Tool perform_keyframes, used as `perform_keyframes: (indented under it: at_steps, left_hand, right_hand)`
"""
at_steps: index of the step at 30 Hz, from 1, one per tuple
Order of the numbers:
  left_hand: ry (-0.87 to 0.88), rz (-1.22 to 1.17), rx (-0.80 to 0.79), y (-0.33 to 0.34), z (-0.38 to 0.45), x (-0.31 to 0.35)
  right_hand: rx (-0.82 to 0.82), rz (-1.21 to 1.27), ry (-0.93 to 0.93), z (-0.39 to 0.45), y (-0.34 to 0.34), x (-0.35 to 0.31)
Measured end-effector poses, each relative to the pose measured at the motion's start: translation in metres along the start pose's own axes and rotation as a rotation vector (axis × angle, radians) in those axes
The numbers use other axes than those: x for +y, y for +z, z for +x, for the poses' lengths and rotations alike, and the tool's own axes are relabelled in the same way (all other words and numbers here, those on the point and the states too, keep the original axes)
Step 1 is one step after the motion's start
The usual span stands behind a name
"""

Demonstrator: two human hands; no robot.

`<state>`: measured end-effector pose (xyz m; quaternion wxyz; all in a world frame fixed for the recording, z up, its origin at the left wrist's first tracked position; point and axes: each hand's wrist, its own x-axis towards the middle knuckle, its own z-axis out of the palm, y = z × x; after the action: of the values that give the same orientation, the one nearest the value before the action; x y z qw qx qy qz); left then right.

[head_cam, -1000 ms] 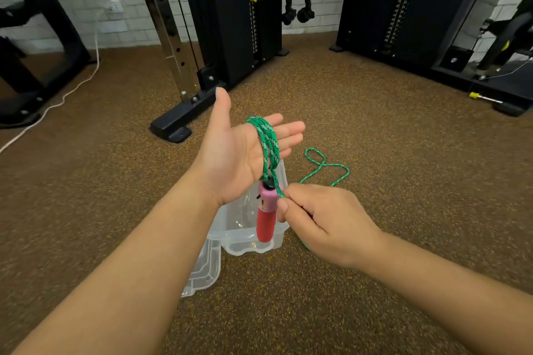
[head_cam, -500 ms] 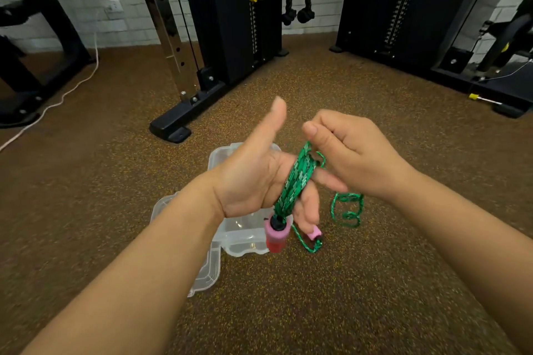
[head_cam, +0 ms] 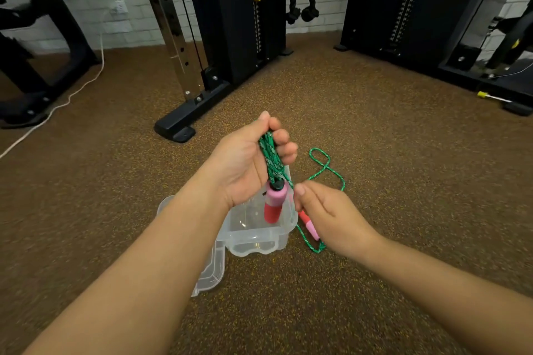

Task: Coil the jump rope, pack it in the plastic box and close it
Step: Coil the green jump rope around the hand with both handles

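My left hand is closed around several turns of the green jump rope, held above the clear plastic box. One pink and red handle hangs from that coil over the box. My right hand pinches the loose rope just right of the handle. The free end trails in a loop on the floor. The second pink handle lies beside the box, partly hidden by my right hand. The box is open, and its clear lid lies at its near left.
Brown speckled gym flooring surrounds the box. The black foot of a cable machine stands close behind on the left, and more black machine frames line the back wall. A white cable runs across the floor at left.
My left fingers have curled shut around the coil. My right hand has come down from above the coil to the rope beside the hanging handle. The second handle now lies on the floor.
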<state>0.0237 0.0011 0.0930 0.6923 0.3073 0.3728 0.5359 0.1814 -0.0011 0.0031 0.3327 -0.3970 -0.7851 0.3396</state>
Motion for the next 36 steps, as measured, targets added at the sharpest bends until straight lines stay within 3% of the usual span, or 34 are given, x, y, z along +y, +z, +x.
perform_keyframes:
  at_steps: [4, 8, 16, 20, 25, 31, 36]
  left_hand:
    - [-0.028, -0.026, 0.065, 0.001, 0.004, -0.002]
    - [-0.061, 0.016, 0.033, -0.003, 0.007, 0.001]
    - [-0.107, 0.528, -0.049, 0.002, 0.000, 0.000]
    - [-0.164, 0.812, -0.226, -0.005, -0.006, 0.001]
    - [-0.149, 0.738, -0.343, 0.000, -0.014, 0.000]
    - [-0.111, 0.594, -0.213, -0.010, -0.012, 0.005]
    - [-0.100, 0.580, -0.174, -0.014, -0.010, 0.008]
  right_hand:
    - [-0.033, -0.109, -0.109, -0.003, -0.004, -0.018]
    - [-0.011, -0.049, -0.168, -0.006, -0.010, -0.028]
    - [-0.065, 0.242, -0.149, 0.009, -0.033, -0.047]
    - [-0.066, 0.437, -0.044, 0.025, -0.058, -0.062]
    - [0.062, 0.422, 0.101, 0.047, -0.061, -0.048]
    - [0.009, 0.509, 0.131, 0.043, -0.052, -0.024]
    - [0.150, 0.439, 0.087, 0.042, -0.052, -0.022]
